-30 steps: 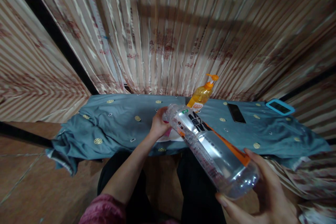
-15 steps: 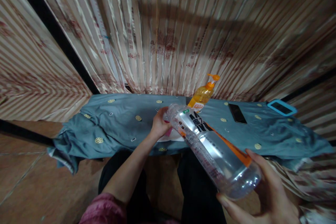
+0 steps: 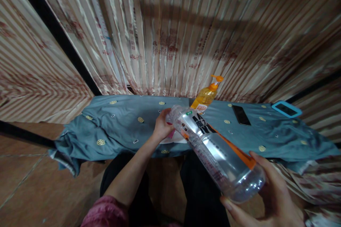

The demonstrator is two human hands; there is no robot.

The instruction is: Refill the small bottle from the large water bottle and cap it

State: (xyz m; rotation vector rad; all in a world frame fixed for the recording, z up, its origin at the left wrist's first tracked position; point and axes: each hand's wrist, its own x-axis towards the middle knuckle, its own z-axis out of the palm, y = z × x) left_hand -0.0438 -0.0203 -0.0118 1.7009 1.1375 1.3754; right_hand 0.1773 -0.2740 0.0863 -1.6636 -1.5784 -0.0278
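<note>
The right hand (image 3: pixel 269 193) grasps the base of the clear bottle (image 3: pixel 213 149), held above the lap near the table's (image 3: pixel 119 127) front edge. Its long axis runs from near right to far left, and the left hand (image 3: pixel 162 126) closes around the neck. The pump bottle (image 3: pixel 206 95) stands just behind; the table's left part has free room.

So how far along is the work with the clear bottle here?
Done: the clear bottle is off the cloth-covered table, tilted, its base cupped in the right hand. In hand: the left hand grips its neck end. Whether the cap is off cannot be told. The orange pump bottle stands untouched.
</note>
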